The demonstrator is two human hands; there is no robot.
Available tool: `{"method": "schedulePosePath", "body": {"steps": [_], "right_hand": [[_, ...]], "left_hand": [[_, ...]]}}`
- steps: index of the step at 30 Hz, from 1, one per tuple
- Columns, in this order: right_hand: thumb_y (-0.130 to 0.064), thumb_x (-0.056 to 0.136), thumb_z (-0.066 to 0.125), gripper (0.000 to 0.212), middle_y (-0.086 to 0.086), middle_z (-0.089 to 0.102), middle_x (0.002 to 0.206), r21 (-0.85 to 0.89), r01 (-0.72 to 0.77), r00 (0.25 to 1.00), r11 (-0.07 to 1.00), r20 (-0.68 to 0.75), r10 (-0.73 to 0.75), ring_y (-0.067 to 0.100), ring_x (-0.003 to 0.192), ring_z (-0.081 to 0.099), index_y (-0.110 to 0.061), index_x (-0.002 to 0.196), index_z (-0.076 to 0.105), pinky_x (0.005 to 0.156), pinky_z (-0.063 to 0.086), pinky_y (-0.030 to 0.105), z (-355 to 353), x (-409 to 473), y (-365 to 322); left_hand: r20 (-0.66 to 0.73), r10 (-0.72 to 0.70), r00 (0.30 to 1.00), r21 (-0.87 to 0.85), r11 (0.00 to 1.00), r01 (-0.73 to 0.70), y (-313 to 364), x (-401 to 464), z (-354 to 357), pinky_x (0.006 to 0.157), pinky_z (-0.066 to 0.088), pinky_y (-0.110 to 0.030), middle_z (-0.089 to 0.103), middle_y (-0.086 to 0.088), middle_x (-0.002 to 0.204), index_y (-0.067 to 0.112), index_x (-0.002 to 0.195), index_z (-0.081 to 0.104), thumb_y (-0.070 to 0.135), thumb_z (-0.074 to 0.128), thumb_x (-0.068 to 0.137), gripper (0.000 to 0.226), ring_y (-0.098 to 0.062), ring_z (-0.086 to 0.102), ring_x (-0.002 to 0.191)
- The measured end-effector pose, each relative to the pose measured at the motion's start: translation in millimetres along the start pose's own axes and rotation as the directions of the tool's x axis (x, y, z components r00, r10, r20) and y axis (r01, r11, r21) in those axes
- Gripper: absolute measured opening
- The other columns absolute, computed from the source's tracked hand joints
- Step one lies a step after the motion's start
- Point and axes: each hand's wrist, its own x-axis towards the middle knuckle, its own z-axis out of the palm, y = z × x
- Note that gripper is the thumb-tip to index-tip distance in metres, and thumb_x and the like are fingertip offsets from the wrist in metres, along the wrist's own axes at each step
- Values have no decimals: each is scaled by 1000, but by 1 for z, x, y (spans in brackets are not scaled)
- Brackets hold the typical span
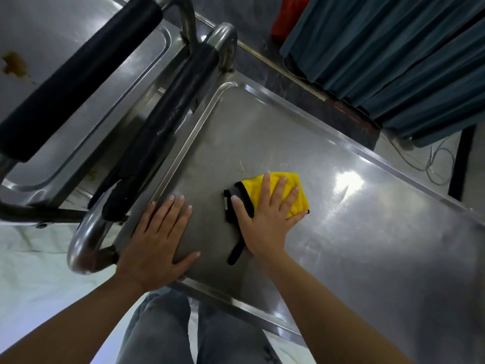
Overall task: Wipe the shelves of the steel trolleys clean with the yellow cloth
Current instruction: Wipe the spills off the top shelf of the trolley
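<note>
My right hand point(265, 214) lies flat, fingers straight, pressing the cloth point(286, 193) onto the trolley's top shelf point(354, 232), near its middle. My left hand point(160, 237), at nine o'clock from the cloth, rests open and spread on the shelf's corner, beside the handle point(86, 232)

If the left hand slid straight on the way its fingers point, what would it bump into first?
Probably the raised rim along the shelf's left edge: the left hand lies flat on the steel shelf, fingers pointing toward it. Beyond the rim stands the black padded handle. Depth is hard to judge here.
</note>
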Motion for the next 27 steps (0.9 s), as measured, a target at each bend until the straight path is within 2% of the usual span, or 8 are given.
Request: {"method": "schedulePosePath", "body": {"steps": [5,9,12,17,19,21,23,27], "right_hand": [[-70,82,31,78,5,5,161,-87,169,983,982,-60,-175,35,146,-11,-34,150,18,107,-10,69,-6,43,3],[-60,85,24,70,2,16,159,-158,543,838,824,38,-545,34,147,-1,-30,148,27,107,-3,70,-27,102,27],[-61,85,12,72,-2,14,159,-228,628,775,744,92,-626,30,147,-2,-31,150,19,108,-4,69,-43,141,24],[-47,83,24,69,2,10,160,-273,466,861,841,-80,-503,35,146,-7,-35,150,13,110,-11,66,-47,134,-3],[-43,84,26,69,6,2,161,92,263,961,960,-112,-252,32,146,-9,-31,151,13,113,-11,61,-41,117,-16],[-56,90,25,73,7,-6,160,412,41,999,910,-20,-36,26,146,-13,-25,152,5,116,-6,57,-34,114,-33],[-65,91,30,81,7,-11,160,329,-14,1000,944,-5,17,25,146,-15,-23,152,-2,117,-6,54,-31,122,-45],[-50,95,36,71,1,-8,161,71,228,974,971,-23,-227,24,147,-12,-27,152,1,117,-2,53,-35,161,-55]], "left_hand": [[5,1,1000,-15,1000,-1,0,2,3,117,16,-54,11,-13,161,8,152,20,71,33,86,92,-29,10,148],[-27,6,1000,-27,1000,-7,0,2,5,117,14,-53,11,-13,161,9,152,20,72,36,85,93,-29,11,148],[-50,11,999,-25,1000,-13,-1,3,5,117,15,-53,11,-13,161,9,152,18,71,37,85,94,-30,12,148],[-54,11,998,-19,1000,-12,0,2,3,116,17,-54,13,-14,160,8,152,20,70,36,86,92,-30,13,147],[-55,3,999,-10,1000,-4,1,2,3,117,16,-53,12,-14,160,8,152,20,71,36,86,92,-30,13,148],[-62,0,998,-3,1000,0,0,2,3,117,16,-53,12,-14,160,8,152,20,70,37,85,92,-30,13,147],[-63,6,998,-5,1000,-6,-1,2,4,117,16,-53,12,-14,160,8,152,19,71,37,85,93,-31,13,147],[-68,3,998,-13,1000,-4,0,2,7,117,14,-53,11,-13,161,10,153,18,71,38,85,94,-30,12,148]]}}
